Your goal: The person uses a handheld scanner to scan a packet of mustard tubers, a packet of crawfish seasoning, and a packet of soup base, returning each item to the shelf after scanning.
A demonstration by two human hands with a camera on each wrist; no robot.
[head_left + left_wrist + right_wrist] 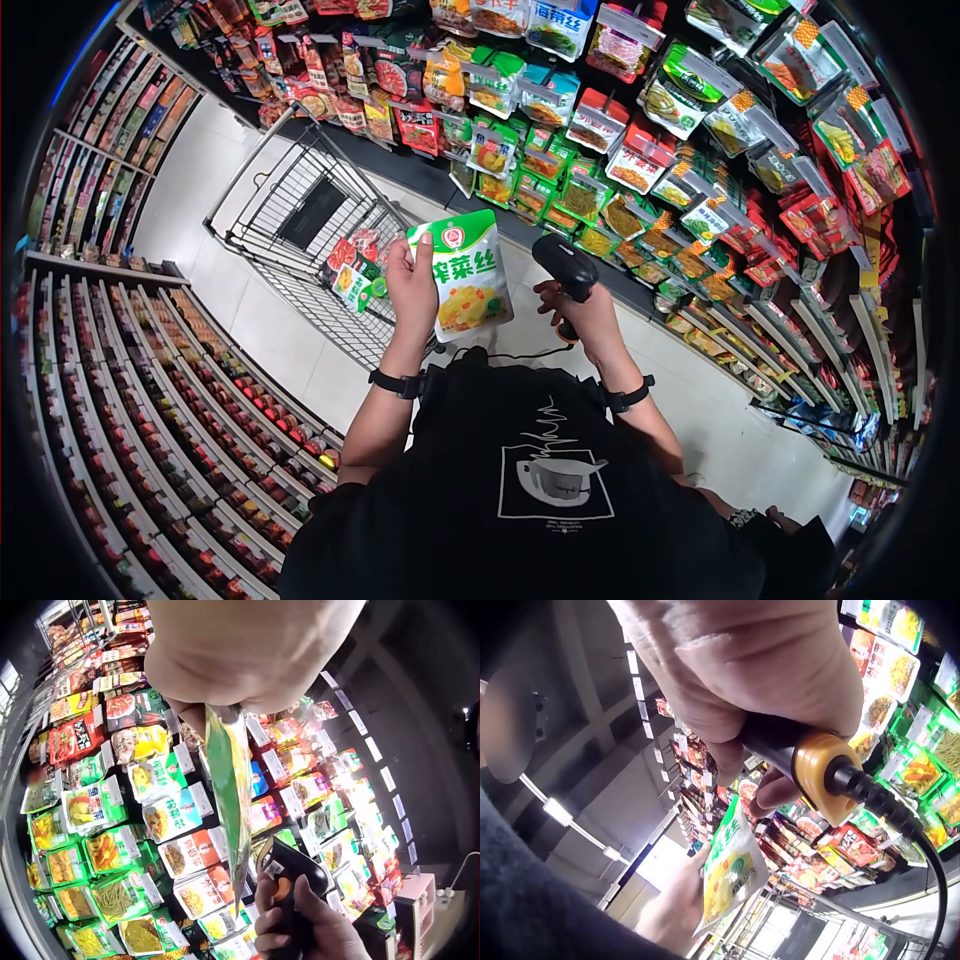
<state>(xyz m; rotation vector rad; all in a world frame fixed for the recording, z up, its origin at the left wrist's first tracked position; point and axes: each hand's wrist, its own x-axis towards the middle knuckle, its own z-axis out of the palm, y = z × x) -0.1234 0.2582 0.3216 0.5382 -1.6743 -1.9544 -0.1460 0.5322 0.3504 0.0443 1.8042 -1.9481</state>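
My left hand (408, 290) grips a green and white food pouch (470, 275) by its left edge, thumb over the printed front. The pouch stands upright before my chest; in the left wrist view the pouch (231, 795) appears nearly edge-on. My right hand (590, 320) holds a black handheld barcode scanner (566, 265) by its grip, the head tilted toward the pouch. From the yellow-trimmed butt of the scanner (821, 769) a black cable (922, 840) runs off. A gap separates the scanner head from the pouch in the head view.
A wire shopping cart (300, 215) with several packets inside stands ahead on the left. Hanging pouches (580, 190) fill the display ahead and to the right. Long shelves (170, 430) of small goods line the left side. Pale floor tiles (215, 240) show around the cart.
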